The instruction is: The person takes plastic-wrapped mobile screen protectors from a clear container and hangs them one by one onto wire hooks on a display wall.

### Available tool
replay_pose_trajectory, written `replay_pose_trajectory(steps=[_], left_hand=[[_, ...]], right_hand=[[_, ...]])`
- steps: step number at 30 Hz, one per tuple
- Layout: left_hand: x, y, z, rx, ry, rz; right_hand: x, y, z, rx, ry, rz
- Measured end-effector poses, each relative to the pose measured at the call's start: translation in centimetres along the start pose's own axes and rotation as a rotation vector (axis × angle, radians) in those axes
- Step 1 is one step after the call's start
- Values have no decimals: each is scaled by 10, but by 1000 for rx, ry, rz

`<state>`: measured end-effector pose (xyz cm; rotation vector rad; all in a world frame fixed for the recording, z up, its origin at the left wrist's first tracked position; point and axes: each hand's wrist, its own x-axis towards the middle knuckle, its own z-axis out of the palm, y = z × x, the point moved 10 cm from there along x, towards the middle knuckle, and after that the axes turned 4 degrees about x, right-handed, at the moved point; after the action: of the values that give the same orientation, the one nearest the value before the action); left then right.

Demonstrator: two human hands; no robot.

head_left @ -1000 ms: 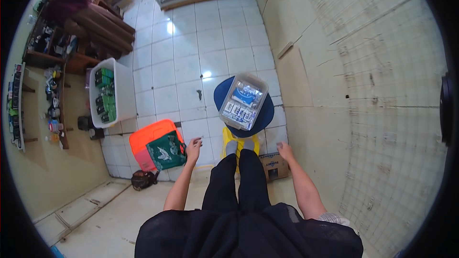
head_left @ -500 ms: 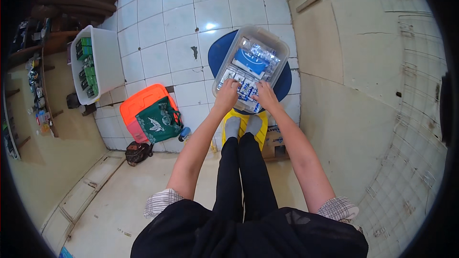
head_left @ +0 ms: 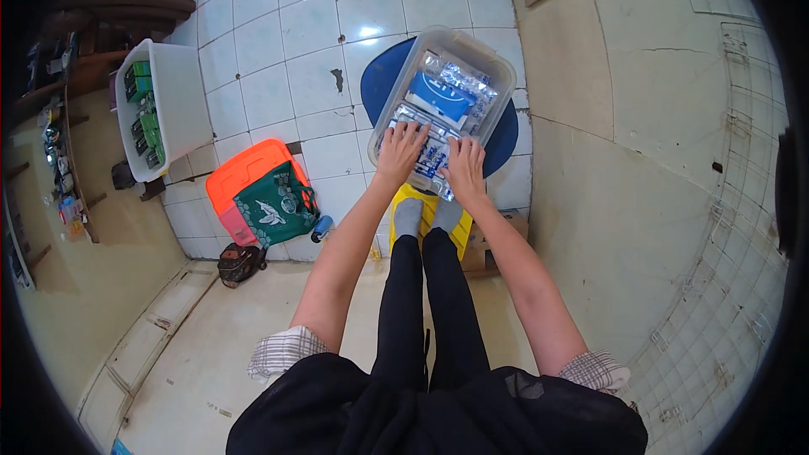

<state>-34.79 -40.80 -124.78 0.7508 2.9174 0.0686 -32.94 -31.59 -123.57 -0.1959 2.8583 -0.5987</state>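
A clear plastic bin (head_left: 503,76) rests on a round blue stool (head_left: 381,76) in front of me. Inside its near half lie silver-and-blue packets (head_left: 431,157); a blue-and-white packet (head_left: 440,98) and shiny foil packs (head_left: 477,84) fill the far half. My left hand (head_left: 403,150) lies over the packets on the near left, its fingers stretched out flat. On the near right my right hand (head_left: 463,167) rests with fingers extended on the packets by the bin's wall. What lies under both palms is hidden.
Left on the tiled floor are an orange lid (head_left: 244,170), a green bag (head_left: 274,206), a blue bottle (head_left: 322,228) and a small dark bag (head_left: 241,264). Farther left stands a white bin (head_left: 181,109) with green boxes. A yellow stool (head_left: 463,232) is under my feet; a wall (head_left: 581,202) runs along the right.
My fingers, bent down among the packets before, now lie flatter and more stretched out over them. Both hands have shifted slightly, and the view has moved a little.
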Motion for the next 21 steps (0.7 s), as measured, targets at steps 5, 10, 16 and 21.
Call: replay_pose_trajectory(steps=[5,10,16,21], left_hand=[[-4,4,-19,11,42,-5],[-3,-1,-55,-54,94,28],[-12,-17,-126,-489,136,-31],[-24,-7,-247,-918,153,-106]], right_hand=[[-7,10,-1,33,-10,35],[-5,-2,-38,74,142,-76],[-16,-9,-124,466,239,55],[-50,-46,-281,809,320,107]])
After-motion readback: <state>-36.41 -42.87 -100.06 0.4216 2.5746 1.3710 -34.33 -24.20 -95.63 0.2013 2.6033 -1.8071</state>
